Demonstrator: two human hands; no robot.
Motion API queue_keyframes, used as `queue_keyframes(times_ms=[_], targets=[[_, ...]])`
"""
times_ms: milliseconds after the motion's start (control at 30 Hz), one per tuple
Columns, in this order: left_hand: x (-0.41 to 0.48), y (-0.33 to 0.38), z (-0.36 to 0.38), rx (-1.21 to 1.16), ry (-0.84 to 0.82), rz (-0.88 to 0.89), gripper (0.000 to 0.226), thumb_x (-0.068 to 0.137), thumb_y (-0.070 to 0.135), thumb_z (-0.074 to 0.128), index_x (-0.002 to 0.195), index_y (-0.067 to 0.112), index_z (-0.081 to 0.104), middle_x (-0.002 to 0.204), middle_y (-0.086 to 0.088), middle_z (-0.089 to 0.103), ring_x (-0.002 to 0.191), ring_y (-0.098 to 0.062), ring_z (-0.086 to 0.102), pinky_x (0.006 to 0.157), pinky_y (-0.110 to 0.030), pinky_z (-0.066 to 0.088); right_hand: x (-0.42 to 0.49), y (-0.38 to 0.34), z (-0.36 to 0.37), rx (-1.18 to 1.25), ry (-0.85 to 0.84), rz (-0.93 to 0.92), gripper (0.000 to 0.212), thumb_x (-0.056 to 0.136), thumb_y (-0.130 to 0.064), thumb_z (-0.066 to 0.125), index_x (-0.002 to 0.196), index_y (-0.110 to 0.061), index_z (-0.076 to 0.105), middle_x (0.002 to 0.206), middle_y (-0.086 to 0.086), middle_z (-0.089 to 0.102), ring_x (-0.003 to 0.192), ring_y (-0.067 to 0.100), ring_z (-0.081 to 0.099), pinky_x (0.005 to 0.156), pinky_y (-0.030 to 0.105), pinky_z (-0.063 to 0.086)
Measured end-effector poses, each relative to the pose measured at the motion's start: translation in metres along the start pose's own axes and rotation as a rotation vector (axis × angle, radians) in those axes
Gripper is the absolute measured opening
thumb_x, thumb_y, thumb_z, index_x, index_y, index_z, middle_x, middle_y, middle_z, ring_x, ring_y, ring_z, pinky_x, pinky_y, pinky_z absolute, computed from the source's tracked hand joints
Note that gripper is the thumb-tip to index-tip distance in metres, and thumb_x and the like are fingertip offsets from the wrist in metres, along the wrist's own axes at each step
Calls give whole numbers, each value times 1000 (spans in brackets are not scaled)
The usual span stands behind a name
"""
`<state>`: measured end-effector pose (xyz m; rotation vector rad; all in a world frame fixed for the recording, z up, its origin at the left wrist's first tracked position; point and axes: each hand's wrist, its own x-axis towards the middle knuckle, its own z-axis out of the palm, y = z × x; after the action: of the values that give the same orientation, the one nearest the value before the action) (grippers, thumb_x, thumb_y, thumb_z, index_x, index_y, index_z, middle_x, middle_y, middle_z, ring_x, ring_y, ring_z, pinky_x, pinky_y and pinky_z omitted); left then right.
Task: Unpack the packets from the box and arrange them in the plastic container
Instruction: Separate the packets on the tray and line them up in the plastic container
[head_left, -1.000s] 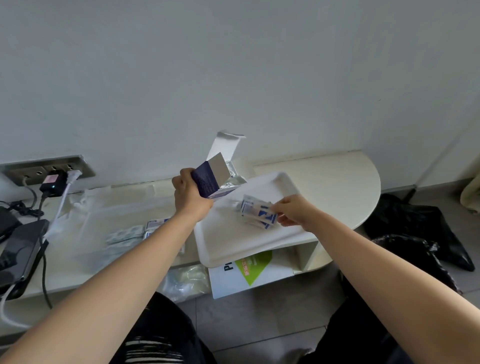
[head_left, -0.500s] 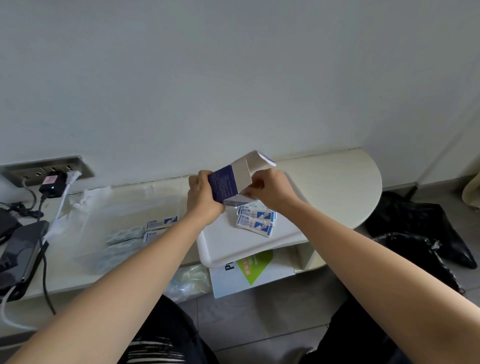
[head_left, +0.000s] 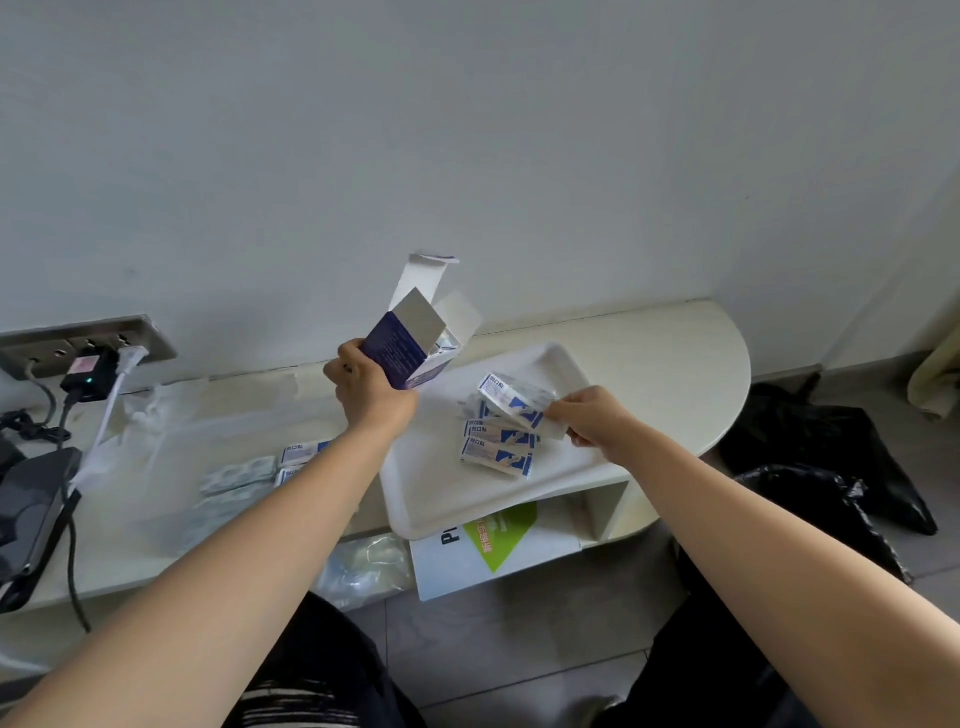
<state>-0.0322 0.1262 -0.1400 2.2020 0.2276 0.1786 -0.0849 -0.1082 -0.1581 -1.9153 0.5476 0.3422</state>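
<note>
Gripping the open blue box (head_left: 402, 347) is the left hand (head_left: 371, 391); the right hand (head_left: 592, 422) pinches one packet (head_left: 511, 402), with two packets (head_left: 497, 456) just beside its fingers.

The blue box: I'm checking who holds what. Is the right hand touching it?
Apart. The head view shows a gap between the box, gripped by the left hand, and the right hand, which pinches a packet.

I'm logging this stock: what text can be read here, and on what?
"创口贴", as far as it can be made out: on the packets.
"P", rest hidden: on the white carton.
Print on the blue box and the carton's green label: too blurred to read.
</note>
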Motion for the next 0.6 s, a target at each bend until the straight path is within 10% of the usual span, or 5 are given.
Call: queue_keyframes(times_ms=[267, 433, 600], targets=[[-10, 16, 7, -266, -215, 54, 69, 68, 1, 78, 120, 13, 36, 120, -7, 35, 97, -16, 49, 80, -27, 45, -2, -19, -1, 26, 95, -442, 59, 86, -24, 67, 137, -19, 39, 129, 2, 47, 100, 19, 57, 76, 25, 46], [-22, 28, 21, -462, -667, 19, 68, 66, -7, 79, 120, 10, 42, 116, -19, 60, 106, -29, 62, 85, -35, 55, -16, -32, -10, 141, -252, -525, 43, 81, -8, 72, 119, -10, 52, 104, 2, 64, 82, 8, 65, 64, 17, 49], [-20, 32, 44, -169, -686, 25, 95, 72, 9, 80, 146, 27, 24, 128, -6, 42, 107, -22, 58, 92, -35, 51, -4, -17, -40, 161, -2, -439, 51, 76, -25, 78, 117, -14, 50, 108, 6, 58, 78, 15, 58, 56, 20, 46]])
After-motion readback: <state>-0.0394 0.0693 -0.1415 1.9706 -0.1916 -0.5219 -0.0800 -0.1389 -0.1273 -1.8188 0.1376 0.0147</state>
